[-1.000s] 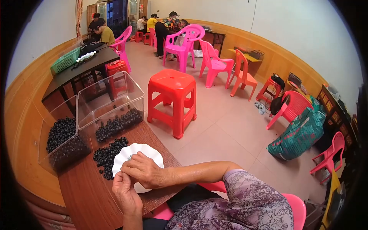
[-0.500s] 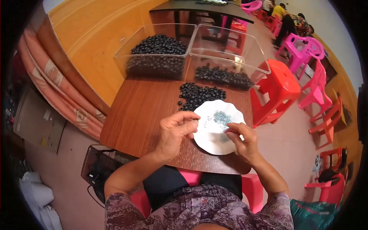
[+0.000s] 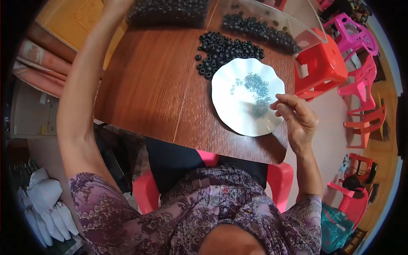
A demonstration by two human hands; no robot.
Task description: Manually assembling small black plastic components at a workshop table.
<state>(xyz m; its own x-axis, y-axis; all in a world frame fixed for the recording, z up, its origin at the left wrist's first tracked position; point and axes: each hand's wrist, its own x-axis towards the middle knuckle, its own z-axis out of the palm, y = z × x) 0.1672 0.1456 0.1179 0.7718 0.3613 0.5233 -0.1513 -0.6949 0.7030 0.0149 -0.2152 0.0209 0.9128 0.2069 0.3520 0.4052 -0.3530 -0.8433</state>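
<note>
A white plate (image 3: pixel 229 108) with a wavy rim lies at the table's right side, small thin silvery pieces (image 3: pixel 257 87) scattered on it. Just beyond it is a loose pile of small black ring-like parts (image 3: pixel 227 50), with holes in their middles. My right hand (image 3: pixel 302 123) hovers at the plate's right rim, thumb and forefinger pinched; anything between them is too small to make out. Stretched far forward, my left arm leads to my left hand (image 3: pixel 118 3) at the top edge, beside the left clear bin of black parts (image 3: pixel 168 12). Its fingers are cut off from view.
On the table (image 3: pixel 144 89), a second clear bin (image 3: pixel 293 29) holds a lower layer of black parts. A red stool (image 3: pixel 321 63) stands right of the table, with pink chairs (image 3: pixel 355 34) beyond. White bags (image 3: pixel 44 191) lie on the floor at the lower left.
My left hand has left the plate's left side and reached forward to the left bin. My right hand has drawn slightly right, to the plate's rim. The view has tilted down.
</note>
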